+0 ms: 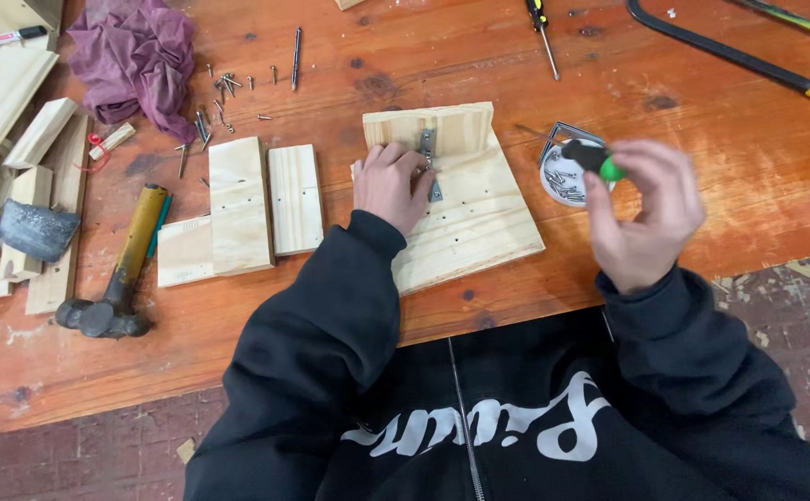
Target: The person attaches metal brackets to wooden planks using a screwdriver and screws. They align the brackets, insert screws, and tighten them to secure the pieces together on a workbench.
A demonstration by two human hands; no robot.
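My left hand (391, 186) rests on a pale wooden board assembly (475, 218) and presses a small metal hinge (429, 153) where two boards meet. My right hand (646, 213) is raised to the right of the boards, fingers closed around a screwdriver with a black and green handle (595, 158); its thin shaft points up and left. Just beyond that hand sits a small round tin of screws (561, 176).
Cut wood pieces (243, 204) lie left of the boards, with a hammer (122, 278), loose screws (224, 88), a purple rag (136, 60) and stacked offcuts (15, 176) farther left. Another screwdriver (542, 28) and a hacksaw (748, 60) lie at the far edge.
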